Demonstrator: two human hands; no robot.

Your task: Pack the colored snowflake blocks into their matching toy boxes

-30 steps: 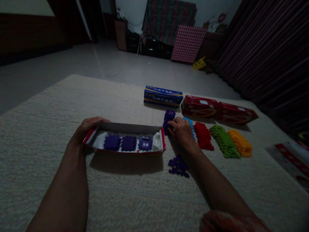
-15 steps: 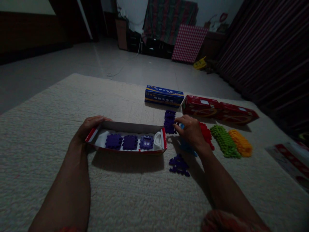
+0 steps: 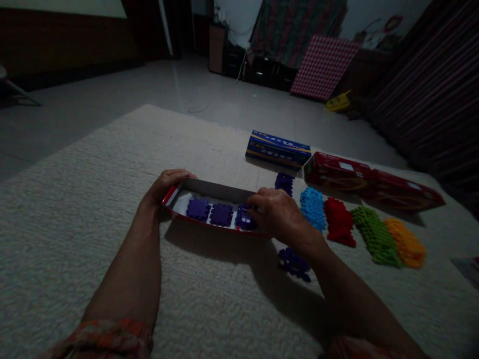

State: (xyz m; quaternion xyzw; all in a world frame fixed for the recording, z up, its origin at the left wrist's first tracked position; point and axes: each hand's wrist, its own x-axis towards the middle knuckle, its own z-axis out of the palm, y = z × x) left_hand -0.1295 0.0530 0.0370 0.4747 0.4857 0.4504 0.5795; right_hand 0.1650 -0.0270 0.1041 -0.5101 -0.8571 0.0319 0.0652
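A long, open cardboard box with red outer edges rests on the cream mat, tipped a little. My left hand is wrapped round its left end. Inside lie purple interlocking plastic squares in a row on a white lining. Over the box's right end, my right hand pinches at a purple square, its fingertips partly hiding it. More purple pieces lie on the mat behind this hand, and another purple cluster lies in front of it, partly covered by the wrist.
To the right are stacks of blue pieces, red pieces, green pieces and orange pieces. Behind them stand a blue box and two red boxes. The quilted mat ends at a tiled floor.
My right hand has moved left from the purple pieces on the mat to the box's right end. My left hand stays on the box. The camera view has shifted left.
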